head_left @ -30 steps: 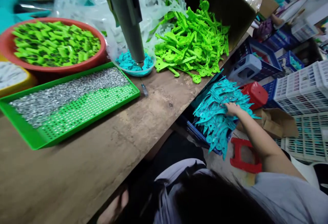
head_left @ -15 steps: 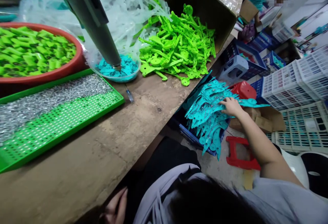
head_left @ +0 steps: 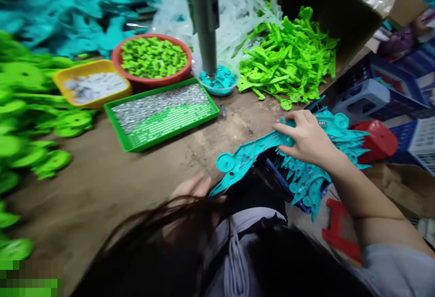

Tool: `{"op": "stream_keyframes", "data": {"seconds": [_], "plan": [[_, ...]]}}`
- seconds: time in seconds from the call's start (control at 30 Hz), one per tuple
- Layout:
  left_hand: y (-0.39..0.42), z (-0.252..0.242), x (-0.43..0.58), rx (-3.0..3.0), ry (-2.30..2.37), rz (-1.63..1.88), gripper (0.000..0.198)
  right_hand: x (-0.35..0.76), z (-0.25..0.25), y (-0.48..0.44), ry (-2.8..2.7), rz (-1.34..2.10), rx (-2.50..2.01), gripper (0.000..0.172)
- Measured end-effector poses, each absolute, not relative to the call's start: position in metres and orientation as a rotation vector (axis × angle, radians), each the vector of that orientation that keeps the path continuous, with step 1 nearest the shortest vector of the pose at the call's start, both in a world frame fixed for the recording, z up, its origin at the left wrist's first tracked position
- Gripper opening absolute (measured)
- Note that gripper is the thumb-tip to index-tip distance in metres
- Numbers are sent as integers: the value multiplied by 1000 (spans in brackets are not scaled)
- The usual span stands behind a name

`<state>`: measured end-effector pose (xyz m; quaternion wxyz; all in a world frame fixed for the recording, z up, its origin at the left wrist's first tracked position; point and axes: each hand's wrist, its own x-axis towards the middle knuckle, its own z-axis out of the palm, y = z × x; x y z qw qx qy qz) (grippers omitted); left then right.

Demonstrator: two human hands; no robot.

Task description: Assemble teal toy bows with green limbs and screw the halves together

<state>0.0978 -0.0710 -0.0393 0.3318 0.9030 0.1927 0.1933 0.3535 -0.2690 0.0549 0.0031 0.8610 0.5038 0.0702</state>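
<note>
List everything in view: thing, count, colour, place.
Table: one, brown, centre
Crates: several, blue, right
Stacked parts: uncounted, teal, in nearest crate
Held part: apparently one, teal, in right hand
Green tray: one, green, mid-table, with metal pieces
Tub: one, red, behind green tray, with green pieces
Yellow tray: one, yellow, left of tub, with white pieces
Bowl: one, clear, right of green tray, with teal pieces
Tool: one, grey, above bowl
Loose parts: two heaps, lime, left and right
Heap: one, teal, left rear
Plastic: uncounted, translucent, behind bowl
Cardboard: several, brown, right
Large plastic items: two, red, right
Left hand: one, blurred, near held part
Right hand: one, on held part
</note>
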Motion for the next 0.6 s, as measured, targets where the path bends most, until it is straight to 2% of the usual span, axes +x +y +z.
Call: {"op": "stream_keyframes", "data": {"seconds": [0.07, 0.13, 0.23, 0.3, 0.37, 0.43, 0.53, 0.6], "plan": [[-67, -27, 107, 2547, 568, 667, 68, 334, 52, -228, 1736, 226, 2613, 46], [-53, -24, 107, 2752, 663, 719, 71, 317, 48, -196, 1906, 225, 2556, 48], [-18, -27, 78, 2924, 625, 581, 69, 307, 47, -172, 2253, 182, 2548, 56], [2, -27, 46, 2932, 624, 561, 68, 315, 46, -170, 2314, 220, 2760, 54], [12, -25, 17, 2915, 619, 566, 67, 330, 39, -168, 2080, 206, 3118, 42], [13, -23, -1, 2915, 605, 524, 67, 345, 24, -162, 1811, -161, 3289, 32], [8, -25, -9, 2953, 574, 403, 67, 356, -3, -143, 1734, -874, 2994, 26], [5, -28, -7, 2988, 538, 333, 67, 356, -18, -129, 1817, -995, 2759, 26]]}}
